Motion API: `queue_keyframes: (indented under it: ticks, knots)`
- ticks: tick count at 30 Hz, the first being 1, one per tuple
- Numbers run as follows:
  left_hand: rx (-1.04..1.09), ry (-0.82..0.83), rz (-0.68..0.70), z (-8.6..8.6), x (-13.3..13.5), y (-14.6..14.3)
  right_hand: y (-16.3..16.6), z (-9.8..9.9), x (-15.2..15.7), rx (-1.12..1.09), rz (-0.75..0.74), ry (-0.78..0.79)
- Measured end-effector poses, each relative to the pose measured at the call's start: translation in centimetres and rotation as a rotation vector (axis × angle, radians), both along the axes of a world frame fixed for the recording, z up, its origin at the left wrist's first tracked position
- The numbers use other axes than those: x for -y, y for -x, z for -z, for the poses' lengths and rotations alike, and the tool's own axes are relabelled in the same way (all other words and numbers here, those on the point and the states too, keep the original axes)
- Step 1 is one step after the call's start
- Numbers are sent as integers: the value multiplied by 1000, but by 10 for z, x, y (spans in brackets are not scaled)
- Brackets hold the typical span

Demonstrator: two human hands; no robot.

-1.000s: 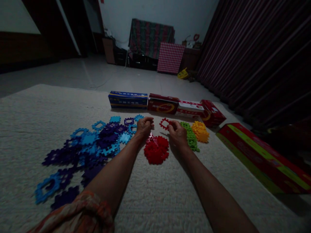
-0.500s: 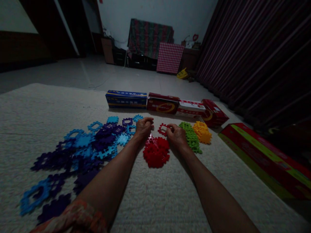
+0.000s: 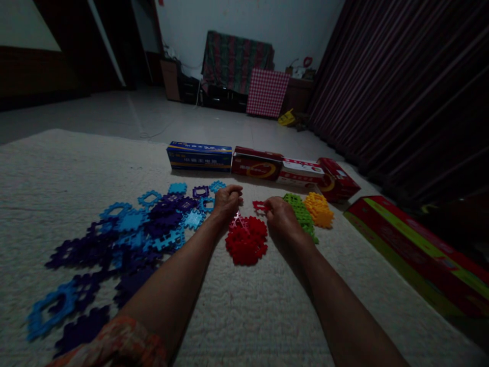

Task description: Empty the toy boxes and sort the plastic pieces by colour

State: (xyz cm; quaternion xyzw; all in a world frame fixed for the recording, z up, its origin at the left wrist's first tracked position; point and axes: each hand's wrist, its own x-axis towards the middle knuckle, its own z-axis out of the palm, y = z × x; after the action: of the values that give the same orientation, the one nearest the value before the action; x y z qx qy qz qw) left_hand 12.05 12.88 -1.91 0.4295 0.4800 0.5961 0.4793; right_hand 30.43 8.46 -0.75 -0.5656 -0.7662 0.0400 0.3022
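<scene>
My right hand [image 3: 281, 216] is closed on a red square frame-shaped toy piece [image 3: 260, 206], pinched at its right edge and tilted so it looks thin. My left hand [image 3: 228, 200] is curled just behind the red pile, its fingers closed; what they hold, if anything, is hidden. Between my forearms lies a pile of red interlocking toy pieces [image 3: 246, 242], with a pinkish piece [image 3: 239, 222] at its far edge by my left hand. Green pieces [image 3: 300, 214] lie right beside my right hand, and yellow pieces [image 3: 319, 209] are stacked further right.
Purple pieces [image 3: 164, 216] and light blue pieces [image 3: 132, 221] spread over the quilted mat [image 3: 244, 316] at left. A blue box [image 3: 200, 157], a dark red box [image 3: 256, 163] and a white-and-red box [image 3: 300, 172] stand in a row behind. A long red-and-green box [image 3: 416, 250] lies at right.
The red frame piece in my right hand has tipped from facing me to nearly flat. My right hand has shifted slightly right and turned. The left hand has hardly moved.
</scene>
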Motion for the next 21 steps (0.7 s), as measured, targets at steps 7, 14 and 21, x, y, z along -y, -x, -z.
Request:
queue_keyframes:
  ticks: [7, 14, 21]
  knots:
    - [-19, 3, -3, -3, 1, 0, -1, -16, 12, 172, -134, 86]
    - [-44, -27, -2, 6, -3, 0, 5, -29, 19, 362, -119, 219]
    - [-87, -38, 12, 10, -5, 3, 9, -41, 9, 386, -104, 299]
